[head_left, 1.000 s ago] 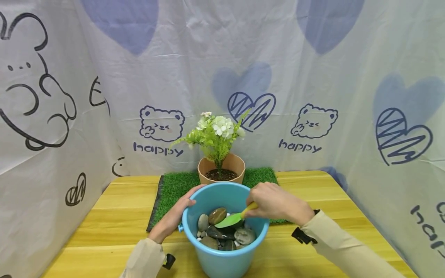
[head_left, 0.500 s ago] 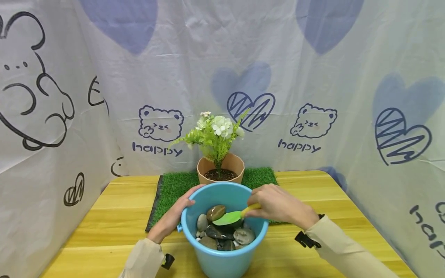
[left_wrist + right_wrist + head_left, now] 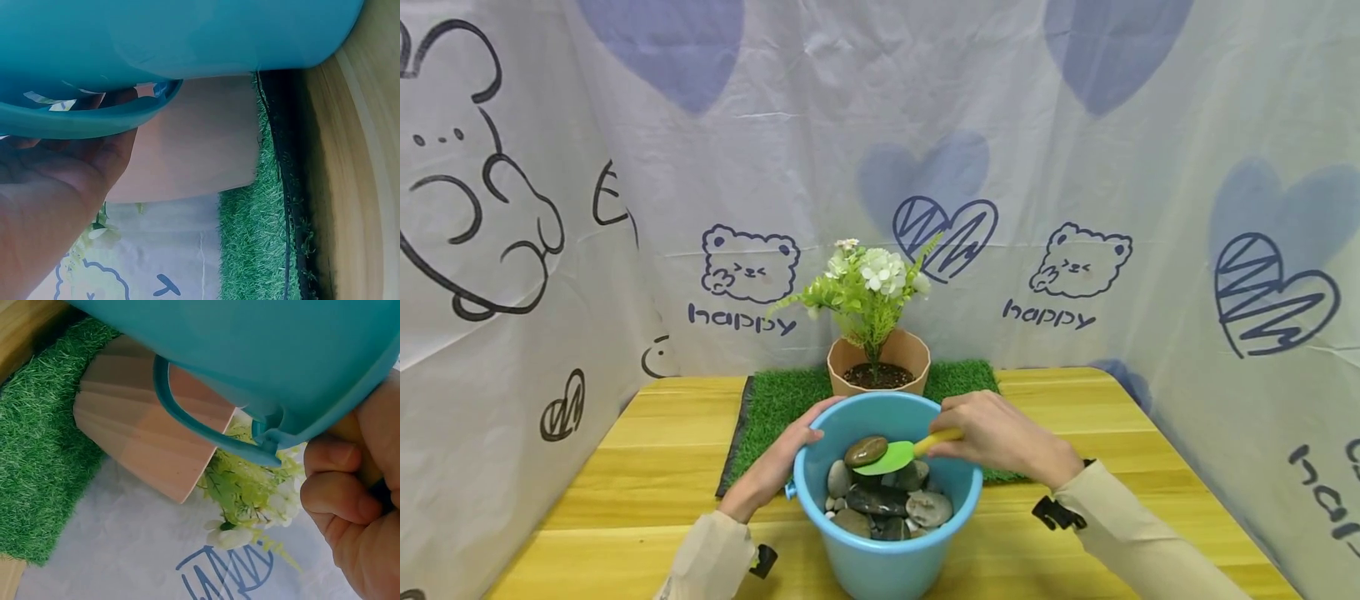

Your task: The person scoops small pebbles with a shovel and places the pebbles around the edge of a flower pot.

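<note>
A light blue bucket (image 3: 883, 573) with stones stands at the table's front, before the potted plant. My left hand (image 3: 781, 452) holds its far left rim, thumb on top. In the left wrist view, the fingers pass behind a blue band (image 3: 94, 125), apparently the bucket's handle or rim. My right hand (image 3: 996, 432) grips the yellow handle of a small shovel over the right rim. The green blade (image 3: 887, 459) is inside the bucket, its edge against a brown oval stone (image 3: 866, 451); whether it bears the stone's full weight I cannot tell. Dark and grey stones (image 3: 877, 500) lie below.
Close behind the bucket, a peach flowerpot (image 3: 917, 357) with white flowers (image 3: 882, 271) stands on a green turf mat (image 3: 790, 417). Under everything is a wood-grain table (image 3: 647, 467). A printed white curtain (image 3: 820, 167) encloses the back and sides.
The shovel blade has lifted slightly and its handle has levelled, and the brown stone has risen and tipped with it. My left hand has kept its place on the bucket.
</note>
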A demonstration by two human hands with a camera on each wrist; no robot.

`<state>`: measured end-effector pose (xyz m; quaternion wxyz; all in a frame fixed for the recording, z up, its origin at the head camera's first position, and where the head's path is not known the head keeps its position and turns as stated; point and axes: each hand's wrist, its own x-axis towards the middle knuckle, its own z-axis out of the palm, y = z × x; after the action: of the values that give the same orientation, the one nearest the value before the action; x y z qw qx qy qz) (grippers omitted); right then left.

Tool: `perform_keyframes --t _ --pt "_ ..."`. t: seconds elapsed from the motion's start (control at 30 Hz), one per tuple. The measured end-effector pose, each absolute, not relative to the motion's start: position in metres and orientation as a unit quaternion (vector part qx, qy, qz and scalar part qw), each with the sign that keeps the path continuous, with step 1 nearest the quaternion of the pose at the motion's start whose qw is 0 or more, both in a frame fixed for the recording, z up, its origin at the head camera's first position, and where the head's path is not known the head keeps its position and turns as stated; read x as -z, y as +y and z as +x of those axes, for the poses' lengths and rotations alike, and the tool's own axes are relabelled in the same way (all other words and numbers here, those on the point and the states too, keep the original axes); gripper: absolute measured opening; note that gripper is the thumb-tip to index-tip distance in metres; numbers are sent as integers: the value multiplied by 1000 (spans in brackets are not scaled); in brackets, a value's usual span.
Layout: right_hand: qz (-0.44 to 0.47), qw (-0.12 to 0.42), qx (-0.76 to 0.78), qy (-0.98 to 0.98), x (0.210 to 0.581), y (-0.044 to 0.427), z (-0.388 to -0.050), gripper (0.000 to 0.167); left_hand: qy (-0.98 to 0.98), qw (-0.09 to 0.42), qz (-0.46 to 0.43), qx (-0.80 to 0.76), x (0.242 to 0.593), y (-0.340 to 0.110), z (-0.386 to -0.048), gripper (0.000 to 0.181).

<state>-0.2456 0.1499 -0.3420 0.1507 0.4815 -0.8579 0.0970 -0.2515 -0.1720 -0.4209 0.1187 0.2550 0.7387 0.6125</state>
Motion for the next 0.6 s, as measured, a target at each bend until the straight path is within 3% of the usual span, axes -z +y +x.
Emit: perform_keyframes --t 0.6 --pt "468 167 -112 -861 343 155 -248 20 746 122 248 -606 419 -172 -251 62"
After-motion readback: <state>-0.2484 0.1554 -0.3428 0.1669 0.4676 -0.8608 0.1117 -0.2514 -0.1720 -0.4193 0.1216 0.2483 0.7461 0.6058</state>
